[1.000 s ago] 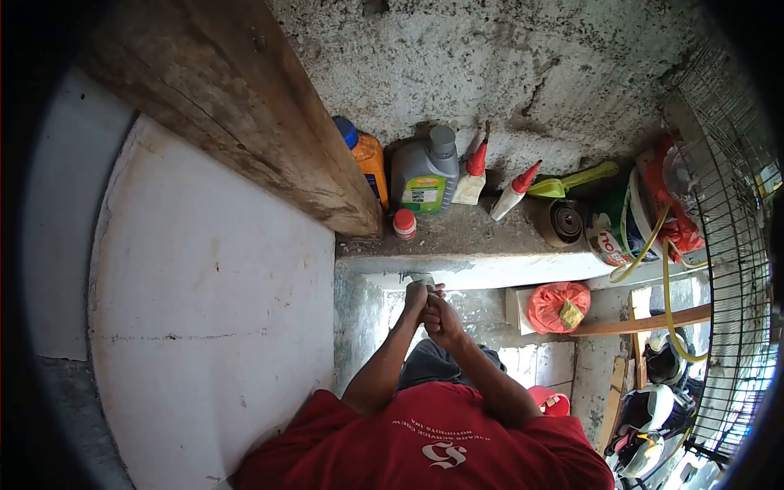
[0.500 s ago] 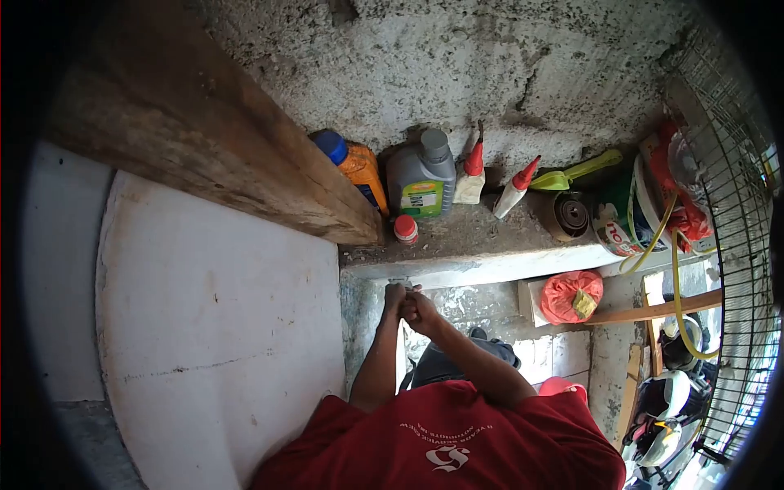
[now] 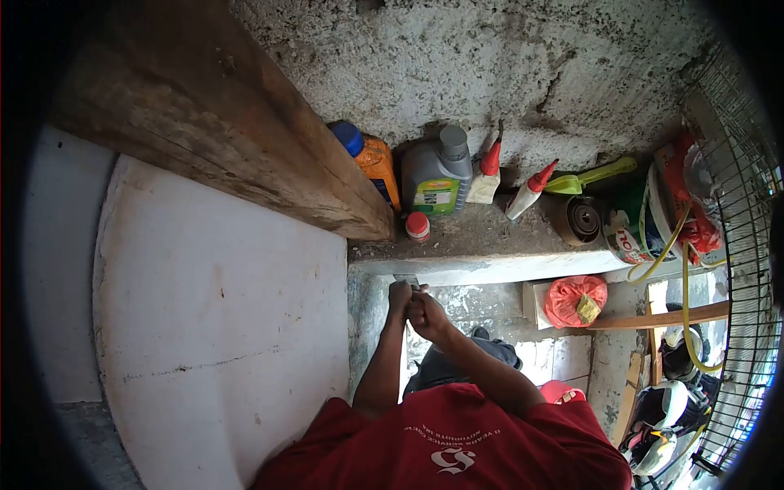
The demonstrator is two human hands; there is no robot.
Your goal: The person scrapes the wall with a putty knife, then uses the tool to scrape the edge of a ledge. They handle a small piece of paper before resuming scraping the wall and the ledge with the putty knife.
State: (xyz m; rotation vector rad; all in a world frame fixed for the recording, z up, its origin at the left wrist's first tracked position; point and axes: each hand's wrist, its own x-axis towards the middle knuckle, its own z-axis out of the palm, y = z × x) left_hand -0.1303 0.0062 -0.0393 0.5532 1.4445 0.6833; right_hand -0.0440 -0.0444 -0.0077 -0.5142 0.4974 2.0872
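My left hand [image 3: 399, 297] and my right hand [image 3: 429, 315] are close together, touching or nearly so, just below the front edge of the concrete ledge [image 3: 482, 243]. Both have curled fingers. Whatever they grip is too small or too covered to make out; a small greyish patch shows just above the left fingers. Nearest above the hands, a small bottle with a red cap [image 3: 417, 226] stands on the ledge. Behind it are a grey jug with a green label [image 3: 437, 175] and an orange bottle with a blue cap [image 3: 376, 163].
Two red-tipped glue bottles, one here [image 3: 525, 192], a green scoop [image 3: 590, 177], a brown roll [image 3: 581, 220] and a tub [image 3: 629, 237] line the ledge. A wooden beam [image 3: 269, 122] and white panel [image 3: 220, 310] flank the left. A red plastic bag [image 3: 572, 296] and wire rack [image 3: 735, 269] are at right.
The view has shifted slightly, so the ledge and bottles appear a little further right. My hands stay together below the ledge, with little visible change in their hold.
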